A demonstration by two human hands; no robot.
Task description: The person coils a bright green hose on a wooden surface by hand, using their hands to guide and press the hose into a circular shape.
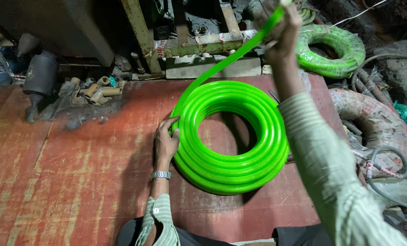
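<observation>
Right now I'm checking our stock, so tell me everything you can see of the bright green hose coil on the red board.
The green hose coil lies flat on the worn red board, wound in several glossy, plastic-looking turns around an open centre. The left hand presses its left edge. A flat green strap rises from that edge to the raised right hand.

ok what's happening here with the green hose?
A person is working over a coil of bright green hose lying flat on a worn red board. The left hand presses on the coil's left edge. The right hand is raised, gripping a flat green strap that runs taut down to the coil. A second green coil, wrapped, lies behind on the right.
</observation>
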